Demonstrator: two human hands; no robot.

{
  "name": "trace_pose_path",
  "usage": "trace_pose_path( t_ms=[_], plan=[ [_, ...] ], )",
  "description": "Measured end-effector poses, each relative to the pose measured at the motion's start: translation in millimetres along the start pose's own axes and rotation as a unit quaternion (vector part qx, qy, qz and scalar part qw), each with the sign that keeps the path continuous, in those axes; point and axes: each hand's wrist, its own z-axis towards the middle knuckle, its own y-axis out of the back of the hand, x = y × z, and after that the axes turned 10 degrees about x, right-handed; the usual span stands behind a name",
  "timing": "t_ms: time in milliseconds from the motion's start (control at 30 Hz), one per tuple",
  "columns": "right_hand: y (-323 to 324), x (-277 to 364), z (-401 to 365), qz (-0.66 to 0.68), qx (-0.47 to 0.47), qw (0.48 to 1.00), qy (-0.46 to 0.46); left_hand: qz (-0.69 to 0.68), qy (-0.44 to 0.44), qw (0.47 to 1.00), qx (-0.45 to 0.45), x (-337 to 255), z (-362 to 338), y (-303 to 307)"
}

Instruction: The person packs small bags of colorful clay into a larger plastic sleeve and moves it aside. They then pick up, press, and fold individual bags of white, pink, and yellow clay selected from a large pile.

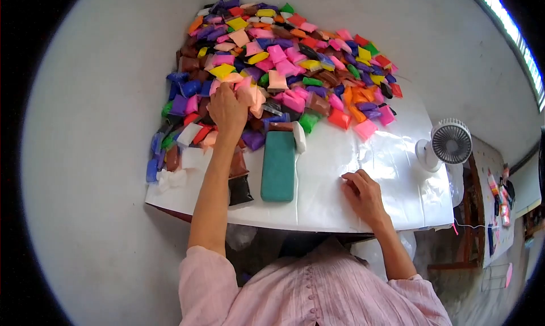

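My left hand (pixel 228 109) reaches into a big heap of small, soft, coloured packets (pixel 278 53). Its fingers are bent down and closed at a peach packet (pixel 256 101), their tips partly hidden by the hand. Pink, yellow and brown packets lie around it. My right hand (pixel 364 198) rests on the white tabletop (pixel 326 175), loosely curled with fingers apart and nothing visible in it. Between my forearms lies a teal rectangular case (pixel 278 167), with a white packet (pixel 299 137) at its upper right corner.
A small white fan (pixel 450 141) stands at the table's right edge. A black packet (pixel 240 190) and a crumpled white piece (pixel 171 179) lie near the front left. Walls rise at the left and back. Another surface with assorted items (pixel 502 195) is off to the right.
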Motion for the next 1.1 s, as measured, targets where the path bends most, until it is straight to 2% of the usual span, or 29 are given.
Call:
trace_pose_path(
  t_ms=[33,133,233,333,633,833,933,967,1100],
  plan=[
    [-1,0,0,-0.006,-0.001,1.0,0.001,0.009,0.003,1.0,-0.003,-1,2,-2],
    [-3,-1,-2,-0.012,-0.007,1.0,0.007,0.081,-0.09,0.992,-0.033,2,2,-14],
    [-3,-2,-3,-0.021,-0.015,0.999,0.019,0.1,-0.1,0.99,0.015,7,2,-19],
    [-4,-3,-3,-0.026,-0.014,0.999,0.023,0.103,-0.125,0.987,0.014,10,1,-22],
    [-5,-5,-3,-0.04,-0.015,0.999,0.027,0.048,-0.147,0.985,0.079,3,-15,-4],
    [-4,-6,-3,-0.021,-0.011,0.999,0.024,-0.038,-0.138,0.99,0.003,11,-23,1],
    [2,5,-5,0.014,-0.004,1.0,-0.009,-0.119,-0.071,0.99,0.023,14,-27,21],
    [6,12,-4,0.028,0.0,0.999,-0.025,-0.238,0.015,0.971,0.034,10,-31,29],
    [14,47,7,0.181,-0.031,0.983,0.005,-0.407,0.067,0.909,0.065,-62,-76,77]
  ],
)
